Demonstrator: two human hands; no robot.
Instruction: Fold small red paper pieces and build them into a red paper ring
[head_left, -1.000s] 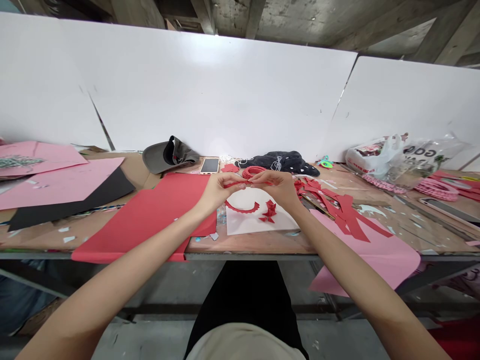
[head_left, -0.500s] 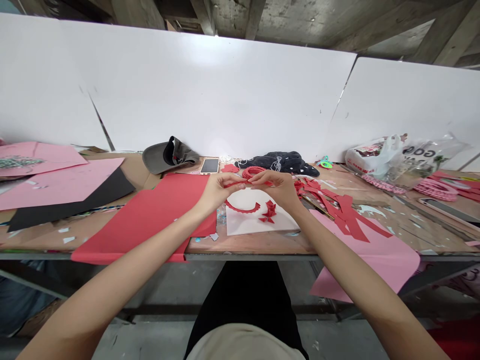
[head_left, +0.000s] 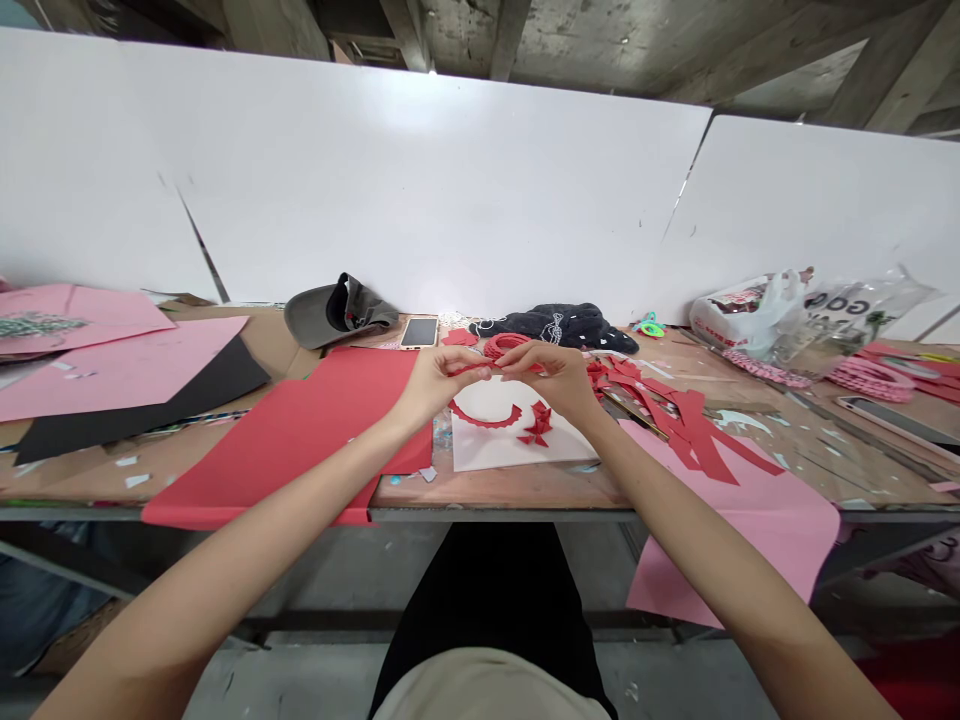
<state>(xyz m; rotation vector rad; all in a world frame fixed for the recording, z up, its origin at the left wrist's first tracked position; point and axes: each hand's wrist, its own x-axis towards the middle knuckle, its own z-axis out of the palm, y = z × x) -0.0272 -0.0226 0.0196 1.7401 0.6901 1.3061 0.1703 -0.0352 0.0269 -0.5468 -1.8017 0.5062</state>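
Observation:
My left hand (head_left: 436,385) and my right hand (head_left: 551,378) meet above the table, pinching a thin red paper strip (head_left: 495,369) between their fingertips. Below them lies a white card (head_left: 487,450) bearing a curved, notched red paper strip (head_left: 484,420) and a folded red paper star-shaped piece (head_left: 537,424). Just behind my fingers sits a coil of red paper (head_left: 504,345). Part of the strip is hidden by my fingers.
A large red sheet (head_left: 292,440) overhangs the table's front edge, and pink and black sheets lie to the left. Red paper offcuts (head_left: 694,435) lie on a pink sheet to the right. A cap, phone, dark cloth, plastic bags and white boards stand behind.

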